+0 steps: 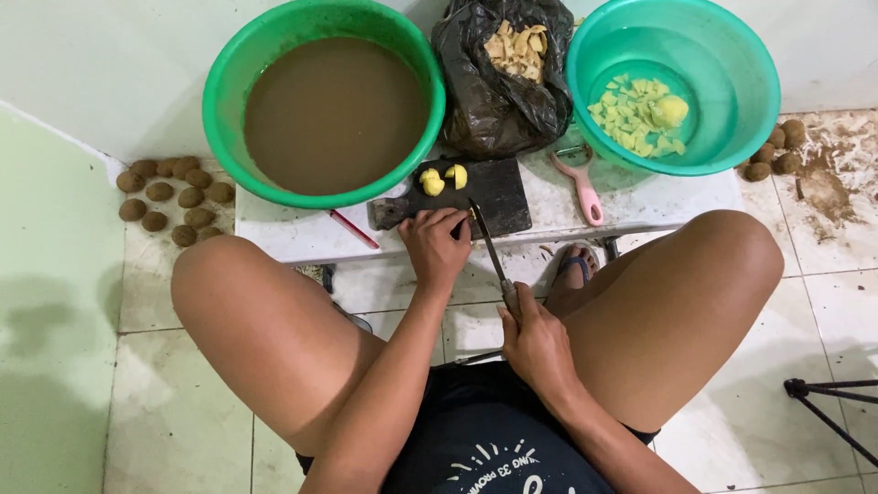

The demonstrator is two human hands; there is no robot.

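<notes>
Here, knife (492, 258) lengthwise, tip toward cutting board (498, 190).

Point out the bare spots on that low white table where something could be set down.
Free: the white table's front-left strip, between the green basin of brown water and the dark cutting board, though a red stick lies there; and the right end beyond the pink peeler. Crowded: the back row, with the black bag and teal basin.

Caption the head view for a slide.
Seated person's right hand holds a knife beside the left hand on a dark cutting board bearing peeled potato pieces.
</notes>
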